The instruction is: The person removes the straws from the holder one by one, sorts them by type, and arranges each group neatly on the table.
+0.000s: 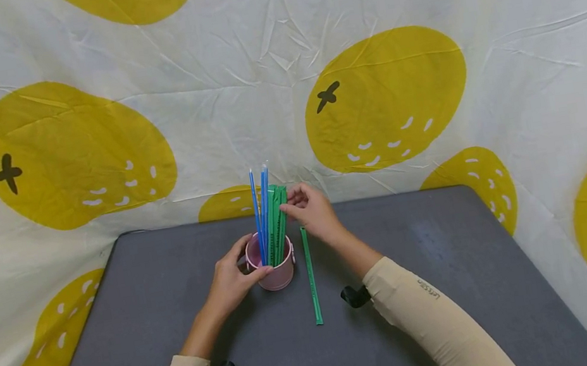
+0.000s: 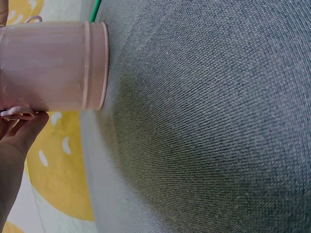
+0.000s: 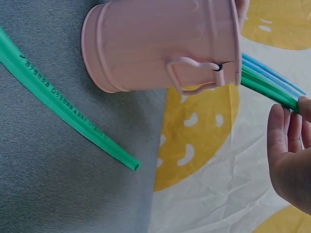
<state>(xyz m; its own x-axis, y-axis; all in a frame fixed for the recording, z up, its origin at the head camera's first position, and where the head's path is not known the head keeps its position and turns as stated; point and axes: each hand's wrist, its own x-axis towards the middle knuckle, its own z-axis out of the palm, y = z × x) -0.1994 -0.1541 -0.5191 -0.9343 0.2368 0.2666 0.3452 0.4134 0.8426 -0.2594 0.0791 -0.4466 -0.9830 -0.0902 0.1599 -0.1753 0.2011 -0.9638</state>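
Holding pink bucket (image 1: 277,278), left grip (image 1: 231,279), pinching green straws (image 1: 276,227), right grip (image 1: 312,211), table edge (image 1: 388,198) beyond

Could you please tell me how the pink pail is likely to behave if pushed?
The pink pail might tip if pushed near the rim, since the blue straws and green printed sticks rise well above it. Its thin-looking rim suggests it is probably light for its size. The left hand on its side would likely limit any tipping.
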